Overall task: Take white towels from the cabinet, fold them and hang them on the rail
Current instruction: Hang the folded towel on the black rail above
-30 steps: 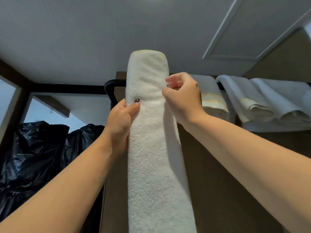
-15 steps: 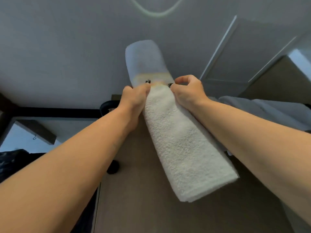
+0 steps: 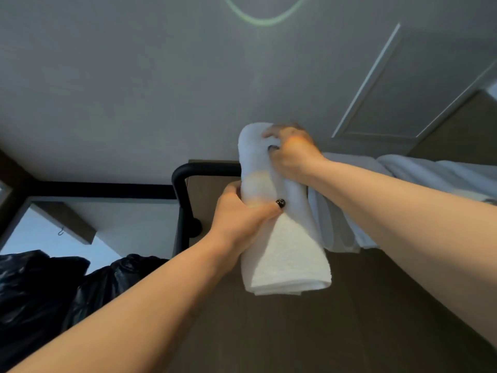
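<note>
Now folded white towel [image 3: 282,254] drapes over rail [image 3: 204,168].

A single head-worn wide-angle view tilts steeply upward, so the ceiling [image 3: 161,76] fills the upper half. It sits close behind both forearms, which reach up and away from the lower corners. The black rail [image 3: 188,170] lies just past them at centre, with black bags [image 3: 40,286] low at near left.

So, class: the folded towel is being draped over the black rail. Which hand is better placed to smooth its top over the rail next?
The right hand: it already grips the folded towel's top above the black rail; the left hand holds lower down.
</note>
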The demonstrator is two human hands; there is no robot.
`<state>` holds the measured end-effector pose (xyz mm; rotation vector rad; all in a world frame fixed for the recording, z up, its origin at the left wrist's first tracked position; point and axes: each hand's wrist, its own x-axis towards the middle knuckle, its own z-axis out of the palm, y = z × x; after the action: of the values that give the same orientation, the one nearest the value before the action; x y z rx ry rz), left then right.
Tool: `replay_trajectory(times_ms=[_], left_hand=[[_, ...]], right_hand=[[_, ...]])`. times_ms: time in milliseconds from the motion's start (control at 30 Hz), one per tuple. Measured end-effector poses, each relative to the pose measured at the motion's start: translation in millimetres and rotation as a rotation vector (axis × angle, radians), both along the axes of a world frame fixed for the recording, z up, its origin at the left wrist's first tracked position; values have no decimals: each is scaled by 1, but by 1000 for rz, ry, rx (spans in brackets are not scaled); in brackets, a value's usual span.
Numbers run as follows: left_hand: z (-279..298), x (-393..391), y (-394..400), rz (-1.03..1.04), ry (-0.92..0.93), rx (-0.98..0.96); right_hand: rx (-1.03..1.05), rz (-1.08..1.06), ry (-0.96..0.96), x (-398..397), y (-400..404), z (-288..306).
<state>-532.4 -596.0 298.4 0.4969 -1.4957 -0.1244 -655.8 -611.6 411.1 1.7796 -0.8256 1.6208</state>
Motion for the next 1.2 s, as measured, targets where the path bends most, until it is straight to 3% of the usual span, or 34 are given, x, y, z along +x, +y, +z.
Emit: replay_trajectory(times_ms=[133,467,667,800,933,1000,1100,1200], left_hand=[[4,3,-9,3,-20,-63],[-13,1,-66,103,-7,-137],[-7,12,-73,263,-63,-212],[15,30,-65,197,-170,-174],[34,47,-56,-29,-320,-92],[43,53,-57,-26,-285,-81],[52,50,-65,-66,-199,-12],[56,36,-71,-241,-80,108]], right_hand=[[46,-24,153,11,-14,-3],[108,-175,162,18,-19,14],[261,-62,159,18,-16,28],[353,27,270,18,-11,37],[387,46,297,19,-9,41],[350,62,249,19,-9,39],[135,96,105,14,-11,37],[-30,-50,5,-4,-5,36]])
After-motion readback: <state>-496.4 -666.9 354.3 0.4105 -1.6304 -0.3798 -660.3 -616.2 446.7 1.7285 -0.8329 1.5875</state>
